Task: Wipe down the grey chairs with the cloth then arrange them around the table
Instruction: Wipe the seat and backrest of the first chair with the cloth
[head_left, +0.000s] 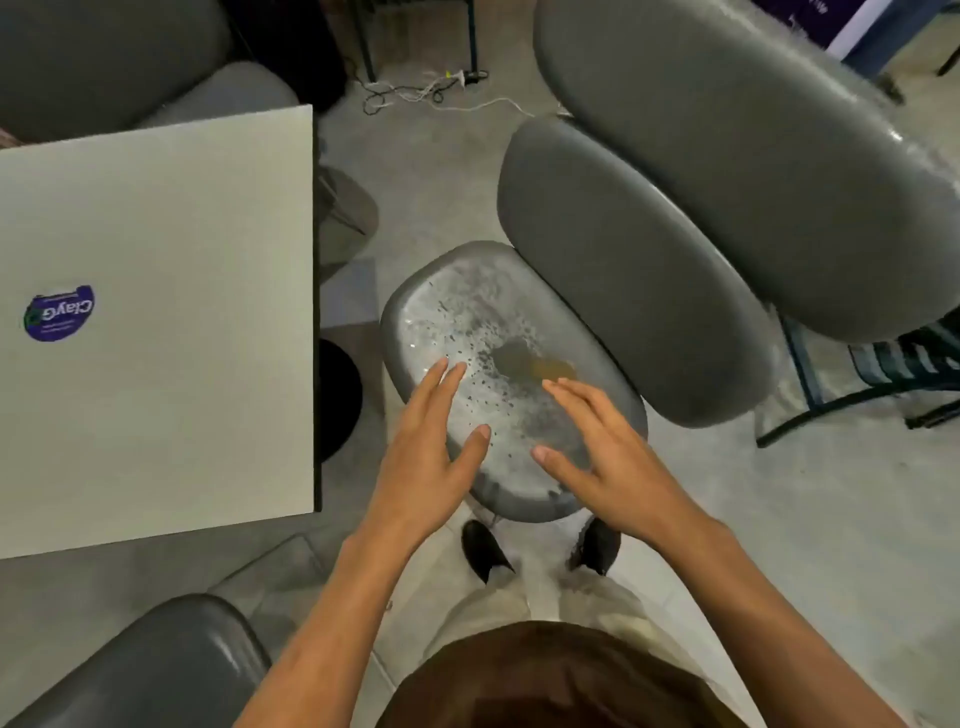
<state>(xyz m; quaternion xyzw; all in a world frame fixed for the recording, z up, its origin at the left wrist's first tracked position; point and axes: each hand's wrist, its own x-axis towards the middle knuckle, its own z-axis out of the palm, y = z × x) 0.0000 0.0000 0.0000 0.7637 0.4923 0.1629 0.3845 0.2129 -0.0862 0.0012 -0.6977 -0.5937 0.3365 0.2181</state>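
Observation:
A grey chair stands right in front of me, its seat (483, 317) speckled with dust and spots, with a brownish patch near the middle. Its grey backrest (634, 270) rises to the right of the seat. My left hand (426, 457) hovers over the seat's near left edge with straight, spread fingers and holds nothing. My right hand (608, 452) is spread over the near right part of the seat, also empty. I see no cloth. The white square table (156, 322) with a purple sticker stands to the left.
A second grey chair (753, 145) stands at the upper right on a dark metal frame. More grey chairs sit at the top left (104, 57) and bottom left (156, 670). Cables (426, 91) lie on the floor at the back. My shoes (483, 551) are just below the seat.

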